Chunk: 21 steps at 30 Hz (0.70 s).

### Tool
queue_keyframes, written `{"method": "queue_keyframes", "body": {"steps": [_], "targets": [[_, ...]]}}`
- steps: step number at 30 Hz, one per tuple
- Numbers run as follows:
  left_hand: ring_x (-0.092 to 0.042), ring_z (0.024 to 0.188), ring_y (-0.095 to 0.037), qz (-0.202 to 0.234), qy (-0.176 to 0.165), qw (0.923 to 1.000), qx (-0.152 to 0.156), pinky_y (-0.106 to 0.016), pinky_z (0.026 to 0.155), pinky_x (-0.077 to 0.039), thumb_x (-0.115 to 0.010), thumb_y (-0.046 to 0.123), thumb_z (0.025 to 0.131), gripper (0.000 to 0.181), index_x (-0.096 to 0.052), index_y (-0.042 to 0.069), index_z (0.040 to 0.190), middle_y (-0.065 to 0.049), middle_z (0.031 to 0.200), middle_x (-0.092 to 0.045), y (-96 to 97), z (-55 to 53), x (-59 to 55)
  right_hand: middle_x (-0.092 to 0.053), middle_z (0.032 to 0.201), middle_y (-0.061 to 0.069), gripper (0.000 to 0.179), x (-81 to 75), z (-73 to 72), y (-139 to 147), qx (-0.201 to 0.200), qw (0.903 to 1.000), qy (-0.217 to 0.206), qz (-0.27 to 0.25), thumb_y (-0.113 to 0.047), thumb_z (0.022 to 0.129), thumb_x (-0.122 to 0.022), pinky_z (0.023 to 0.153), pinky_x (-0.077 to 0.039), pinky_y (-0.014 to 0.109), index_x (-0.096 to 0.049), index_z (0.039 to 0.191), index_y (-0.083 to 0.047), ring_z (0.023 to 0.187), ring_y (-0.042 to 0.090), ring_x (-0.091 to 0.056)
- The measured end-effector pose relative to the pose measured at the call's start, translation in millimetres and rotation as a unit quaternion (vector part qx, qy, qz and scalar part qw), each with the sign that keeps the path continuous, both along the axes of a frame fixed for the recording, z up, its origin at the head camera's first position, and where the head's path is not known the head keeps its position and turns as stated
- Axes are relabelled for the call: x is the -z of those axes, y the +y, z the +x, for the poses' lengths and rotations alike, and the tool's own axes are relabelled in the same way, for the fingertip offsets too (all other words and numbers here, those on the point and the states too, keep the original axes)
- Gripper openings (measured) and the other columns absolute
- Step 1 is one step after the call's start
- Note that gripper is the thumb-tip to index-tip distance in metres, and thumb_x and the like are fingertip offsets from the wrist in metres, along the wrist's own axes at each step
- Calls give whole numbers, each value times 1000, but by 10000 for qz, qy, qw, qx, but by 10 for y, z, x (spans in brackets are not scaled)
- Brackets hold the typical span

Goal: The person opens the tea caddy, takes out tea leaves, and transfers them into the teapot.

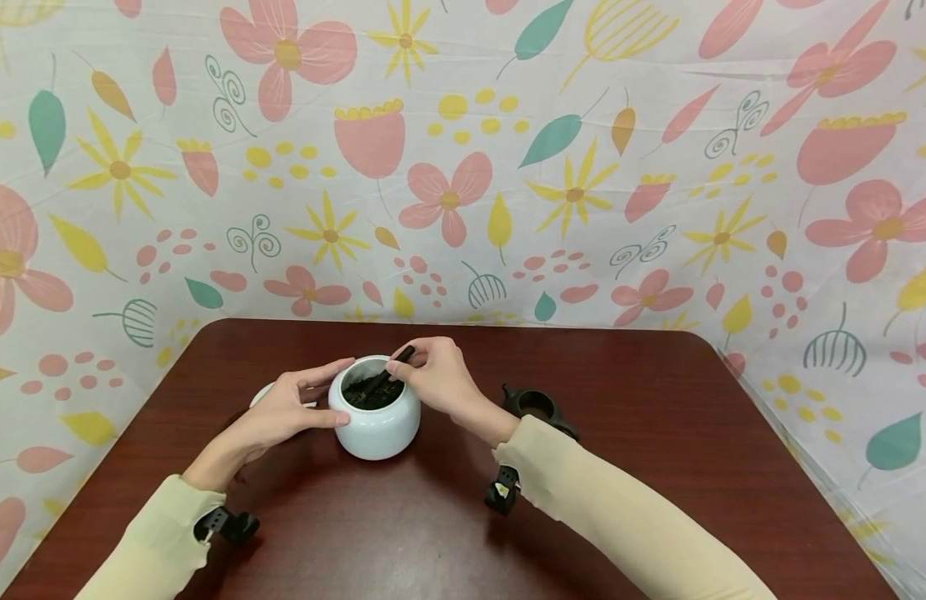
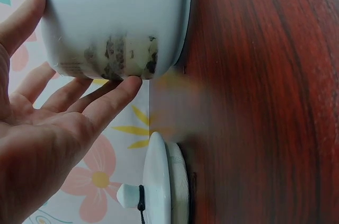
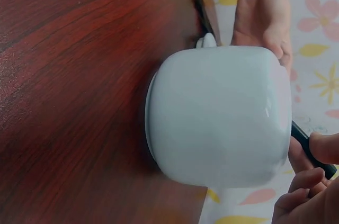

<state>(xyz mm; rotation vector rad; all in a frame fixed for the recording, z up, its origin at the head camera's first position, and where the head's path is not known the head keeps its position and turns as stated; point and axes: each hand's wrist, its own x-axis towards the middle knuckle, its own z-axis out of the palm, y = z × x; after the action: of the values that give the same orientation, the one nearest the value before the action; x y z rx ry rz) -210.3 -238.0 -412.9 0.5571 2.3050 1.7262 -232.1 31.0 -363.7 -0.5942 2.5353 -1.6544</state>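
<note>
A white ceramic jar (image 1: 376, 433) stands upright on the table, its mouth open over dark loose tea leaves (image 1: 371, 392). My left hand (image 1: 286, 408) steadies it from the left, thumb on the near side and fingers along the far side. Between the thumb and fingers of my right hand (image 1: 438, 379) is the handle of a slim black tea scoop (image 1: 404, 356). The scoop slants down into the jar, and its lower end lies among the leaves. In the right wrist view the scoop's handle (image 3: 310, 150) shows above the rim.
Left of the jar, partly behind my left hand, lies a white lid (image 2: 157, 181) with a knob and a black cord. A small dark pot (image 1: 541, 406) stands under my right forearm. Patterned cloth (image 1: 447, 125) hangs beyond the brown table (image 1: 643, 383).
</note>
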Motion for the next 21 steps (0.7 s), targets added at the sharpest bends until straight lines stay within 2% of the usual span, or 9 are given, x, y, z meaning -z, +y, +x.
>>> {"method": "queue_keyframes", "body": {"steps": [8,15,21], "targets": [[-45,145,-40,19,1,10000,-31,-65,113,-33,-87,13,89,82,-47,11,161,-9,161,-48,10,4,4,-78,86,2,6,-9,-51,90,283,9990,-309,-162,-14,100,-76,72,-50,29,-79,99,-9,85,14,-75],[-44,145,-42,9,-6,10000,-25,-67,114,-32,-87,14,89,82,-47,12,161,-10,161,-47,14,6,1,-79,89,7,6,10,-61,168,420,9986,-303,-138,-16,100,-76,71,-46,31,-79,101,-11,88,21,-75],[-44,145,-41,19,-1,10000,-35,-66,114,-33,-87,14,89,82,-47,12,160,-11,161,-47,13,10,-2,-79,86,7,7,29,-71,214,498,9980,-281,-252,-16,99,-77,61,-47,30,-79,101,-10,71,21,-70]]}}
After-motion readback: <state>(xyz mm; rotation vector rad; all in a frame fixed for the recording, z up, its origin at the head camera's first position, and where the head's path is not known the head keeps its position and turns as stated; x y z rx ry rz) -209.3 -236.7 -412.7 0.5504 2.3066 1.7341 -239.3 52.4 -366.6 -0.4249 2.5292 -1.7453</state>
